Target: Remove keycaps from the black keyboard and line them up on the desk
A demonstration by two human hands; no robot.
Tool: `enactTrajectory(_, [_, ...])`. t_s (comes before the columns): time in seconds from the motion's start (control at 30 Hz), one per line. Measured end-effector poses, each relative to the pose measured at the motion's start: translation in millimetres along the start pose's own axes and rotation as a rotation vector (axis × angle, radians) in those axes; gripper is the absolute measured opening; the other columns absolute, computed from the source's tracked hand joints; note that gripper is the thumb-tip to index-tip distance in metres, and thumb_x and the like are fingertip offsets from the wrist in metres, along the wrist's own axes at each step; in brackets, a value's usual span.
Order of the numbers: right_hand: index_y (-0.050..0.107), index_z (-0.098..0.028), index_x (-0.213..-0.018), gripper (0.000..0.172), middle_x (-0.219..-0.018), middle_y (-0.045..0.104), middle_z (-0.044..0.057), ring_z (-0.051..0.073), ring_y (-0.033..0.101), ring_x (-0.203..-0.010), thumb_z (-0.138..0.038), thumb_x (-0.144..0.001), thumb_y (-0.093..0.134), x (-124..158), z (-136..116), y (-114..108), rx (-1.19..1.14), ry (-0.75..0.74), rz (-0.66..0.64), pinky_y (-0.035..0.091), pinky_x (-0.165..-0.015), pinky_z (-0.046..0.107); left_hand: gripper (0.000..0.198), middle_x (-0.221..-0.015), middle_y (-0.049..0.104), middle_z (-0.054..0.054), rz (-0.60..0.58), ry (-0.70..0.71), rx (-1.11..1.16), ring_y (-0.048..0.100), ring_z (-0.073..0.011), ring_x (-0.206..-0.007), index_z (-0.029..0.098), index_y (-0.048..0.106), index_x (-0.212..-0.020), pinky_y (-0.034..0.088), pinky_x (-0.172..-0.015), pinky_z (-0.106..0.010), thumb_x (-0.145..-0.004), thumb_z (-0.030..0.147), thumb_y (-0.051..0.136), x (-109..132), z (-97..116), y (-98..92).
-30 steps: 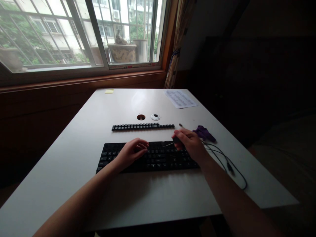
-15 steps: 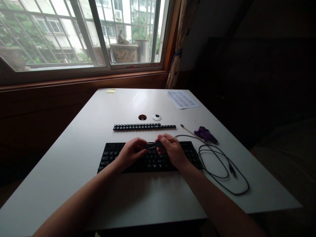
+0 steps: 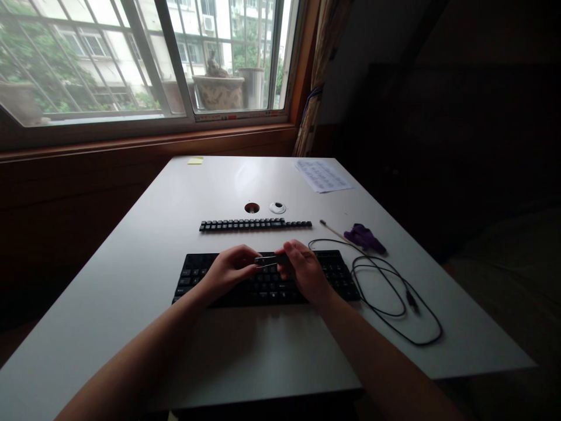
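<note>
Both hands are over a black keyboard (image 3: 276, 295). My right hand (image 3: 302, 269) is closed around the dark handle of a wire keycap puller (image 3: 269, 262), whose two thin metal prongs point left. My left hand (image 3: 230, 268) is pinched at the prongs' far end, on a small black keycap (image 3: 259, 261); the fingers hide part of it. Behind the keyboard, loose black keycaps (image 3: 241, 225) stand lined up in rows. The keyboard's upper middle is partly covered by my hands.
Right of the keyboard lies its coiled cable (image 3: 394, 286). Near it are a thin brush-like stick (image 3: 335, 232) and a purple cloth (image 3: 363, 238). Farther back are a table hole (image 3: 252, 208), a round white cover (image 3: 277, 208), printed paper (image 3: 323, 176) and yellow notes (image 3: 195, 161).
My left hand has shifted slightly left and its fingers sit a little farther along the prongs, so more of the puller's wire shows. The other things have stayed put.
</note>
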State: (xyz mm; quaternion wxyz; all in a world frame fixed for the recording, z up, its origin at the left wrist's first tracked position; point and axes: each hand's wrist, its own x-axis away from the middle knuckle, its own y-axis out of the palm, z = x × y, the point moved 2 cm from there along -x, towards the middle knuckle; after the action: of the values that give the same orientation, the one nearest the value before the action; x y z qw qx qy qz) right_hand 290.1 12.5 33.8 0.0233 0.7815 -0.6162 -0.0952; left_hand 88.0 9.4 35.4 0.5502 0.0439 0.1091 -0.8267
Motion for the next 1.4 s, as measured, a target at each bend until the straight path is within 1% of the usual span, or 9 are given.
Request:
enactTrajectory(0.13, [0.066, -0.02, -0.084, 0.033, -0.057, 0.062, -0.002, 0.01, 0.054, -0.047, -0.048, -0.095, 0.054, -1.1, 0.1, -4.0, -0.041, -0.016, 0.036, 0.042, -0.047, 0.021, 0.022, -0.099, 0.07, -0.008, 0.016, -0.039, 0.131, 0.067, -0.0196, -0.093, 0.014, 0.065, -0.099, 0.054, -0.086, -0.033, -0.083, 0.027, 0.074, -0.2, -0.4, -1.9])
enactTrajectory(0.27, [0.065, -0.02, -0.081, 0.034, -0.054, 0.059, -0.003, 0.01, 0.052, -0.044, -0.049, -0.095, 0.053, -3.2, -2.2, -18.5, -0.011, -0.033, 0.175, 0.04, -0.044, 0.021, 0.022, -0.097, 0.07, -0.005, 0.117, -0.048, 0.226, 0.067, -0.015, -0.086, 0.016, 0.058, -0.098, 0.055, -0.081, -0.028, -0.084, 0.024, 0.074, -0.7, -3.5, -5.1])
enactTrajectory(0.47, [0.066, -0.021, -0.082, 0.035, -0.059, 0.06, -0.002, 0.012, 0.058, -0.052, -0.047, -0.098, 0.048, -1.1, -12.2, -38.0, 0.397, -0.17, 0.303, 0.045, -0.051, 0.024, 0.022, -0.096, 0.071, -0.005, 0.105, -0.04, 0.246, 0.068, -0.0145, -0.085, 0.016, 0.055, -0.096, 0.055, -0.081, -0.027, -0.085, 0.023, 0.072, -0.5, -4.3, -4.8])
enactTrajectory(0.6, [0.064, -0.022, -0.082, 0.03, -0.074, 0.062, 0.002, 0.016, 0.06, -0.068, -0.038, -0.1, 0.046, 0.8, -15.7, -33.8, 0.65, -0.353, 0.238, 0.048, -0.064, 0.031, 0.023, -0.097, 0.072, -0.006, 0.094, -0.063, 0.243, 0.068, -0.0149, -0.084, 0.016, 0.055, -0.097, 0.054, -0.078, -0.026, -0.085, 0.024, 0.073, 0.0, -3.6, -3.9])
enactTrajectory(0.77, [0.06, -0.022, -0.078, 0.026, -0.082, 0.055, 0.006, 0.022, 0.052, -0.086, -0.027, -0.1, 0.046, 2.3, -16.5, -24.8, 0.916, -0.569, 0.17, 0.044, -0.082, 0.04, 0.023, -0.088, 0.07, -0.004, 0.108, -0.096, 0.167, 0.061, -0.0106, -0.069, 0.017, 0.057, -0.1, 0.05, -0.065, -0.022, -0.087, 0.029, 0.071, 1.0, -3.6, -4.3])
enactTrajectory(0.9, [0.056, -0.021, -0.077, 0.024, -0.09, 0.052, 0.008, 0.023, 0.048, -0.09, -0.025, -0.099, 0.048, 2.2, -14.7, -24.8, 1.006, -0.606, 0.195, 0.043, -0.084, 0.042, 0.022, -0.078, 0.065, 0.0, 0.131, -0.123, 0.162, 0.054, -0.0083, -0.059, 0.018, 0.056, -0.1, 0.043, -0.054, -0.018, -0.088, 0.031, 0.069, 1.3, -6.7, -5.5])
enactTrajectory(1.0, [0.05, -0.022, -0.075, 0.025, -0.089, 0.054, 0.007, 0.023, 0.048, -0.09, -0.023, -0.1, 0.045, 1.2, -13.4, -24.8, 1.022, -0.619, 0.157, 0.042, -0.084, 0.042, 0.023, -0.077, 0.065, 0.0, 0.135, -0.13, 0.158, 0.054, -0.0083, -0.056, 0.018, 0.055, -0.1, 0.043, -0.052, -0.019, -0.087, 0.032, 0.069, 0.1, -8.9, -5.3])
enactTrajectory(1.2, [0.049, -0.022, -0.078, 0.025, -0.086, 0.056, 0.007, 0.021, 0.051, -0.083, -0.024, -0.102, 0.04, -1.7, -5.9, -20.4, 1.017, -0.585, 0.005, 0.044, -0.078, 0.038, 0.027, -0.087, 0.069, -0.005, 0.122, -0.129, 0.16, 0.069, -0.0167, -0.071, 0.017, 0.055, -0.104, 0.054, -0.064, -0.026, -0.087, 0.031, 0.069, -1.8, -5.8, -3.6])
enactTrajectory(1.4, [0.052, -0.021, -0.081, 0.024, -0.088, 0.058, 0.006, 0.019, 0.054, -0.079, -0.025, -0.102, 0.041, -1.7, 2.8, -18.5, 1.052, -0.549, -0.112, 0.045, -0.076, 0.034, 0.028, -0.09, 0.07, -0.007, 0.082, -0.142, 0.172, 0.072, -0.0196, -0.077, 0.015, 0.059, -0.111, 0.057, -0.07, -0.03, -0.091, 0.035, 0.063, -1.3, -1.5, -1.8])
